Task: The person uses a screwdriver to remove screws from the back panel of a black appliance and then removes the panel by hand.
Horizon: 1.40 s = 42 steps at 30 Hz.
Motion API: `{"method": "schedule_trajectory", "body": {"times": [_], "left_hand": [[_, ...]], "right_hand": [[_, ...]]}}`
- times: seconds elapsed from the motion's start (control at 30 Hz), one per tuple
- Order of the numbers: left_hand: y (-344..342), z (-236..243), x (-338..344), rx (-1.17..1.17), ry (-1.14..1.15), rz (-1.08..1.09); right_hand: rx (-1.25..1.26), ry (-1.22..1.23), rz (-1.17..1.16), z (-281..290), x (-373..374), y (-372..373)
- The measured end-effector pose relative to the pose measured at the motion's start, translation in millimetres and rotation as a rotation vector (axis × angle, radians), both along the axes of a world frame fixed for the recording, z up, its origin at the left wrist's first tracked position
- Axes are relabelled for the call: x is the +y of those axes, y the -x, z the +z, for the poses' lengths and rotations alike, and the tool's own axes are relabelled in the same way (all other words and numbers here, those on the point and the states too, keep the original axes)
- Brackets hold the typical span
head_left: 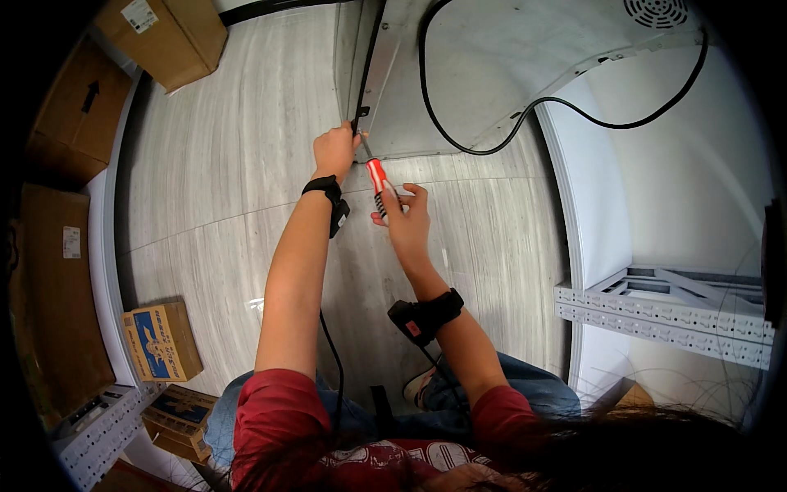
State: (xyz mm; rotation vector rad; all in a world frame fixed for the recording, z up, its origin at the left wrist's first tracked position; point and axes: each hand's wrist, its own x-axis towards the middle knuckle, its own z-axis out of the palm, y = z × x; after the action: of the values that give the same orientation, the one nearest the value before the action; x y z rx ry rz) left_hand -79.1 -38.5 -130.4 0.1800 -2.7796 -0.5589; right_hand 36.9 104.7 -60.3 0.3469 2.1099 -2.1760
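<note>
A screwdriver (376, 175) with a red and white handle and a black-striped end sits in my right hand (407, 220), fingers closed round the rear of the handle. Its shaft points away from me to the lower corner of a grey metal appliance panel (484, 90). At that corner my left hand (334, 151) is closed, its fingertips at the panel's edge by the screwdriver's tip. Whatever those fingers grip is too small and hidden to name. The tip's exact contact cannot be made out.
A black power cord (541, 100) loops across the panel. Cardboard boxes (184, 41) stand along the left, with a smaller printed box (164, 343) on the floor (213, 189). White perforated metal rails (664, 316) lie at the right. Black straps with modules and cables are on both my wrists.
</note>
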Motion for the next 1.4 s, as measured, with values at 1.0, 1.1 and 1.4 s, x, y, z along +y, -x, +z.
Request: {"method": "schedule_trajectory", "body": {"times": [1.0,1.1,1.4], "left_hand": [[-1.1,-0.1,1.6,0.011,0.004,0.0],[-1.2,0.0,1.2,0.004,-0.006,-0.004],[-0.4,-1.2,1.5,0.001,0.009,0.009]], "right_hand": [[-0.208,-0.04,0.121,-18.3,10.5,12.1],[0.132,-0.258,0.082,-27.9,6.5,9.2],[-0.093,0.035,0.108,-26.9,13.4,14.1]]}}
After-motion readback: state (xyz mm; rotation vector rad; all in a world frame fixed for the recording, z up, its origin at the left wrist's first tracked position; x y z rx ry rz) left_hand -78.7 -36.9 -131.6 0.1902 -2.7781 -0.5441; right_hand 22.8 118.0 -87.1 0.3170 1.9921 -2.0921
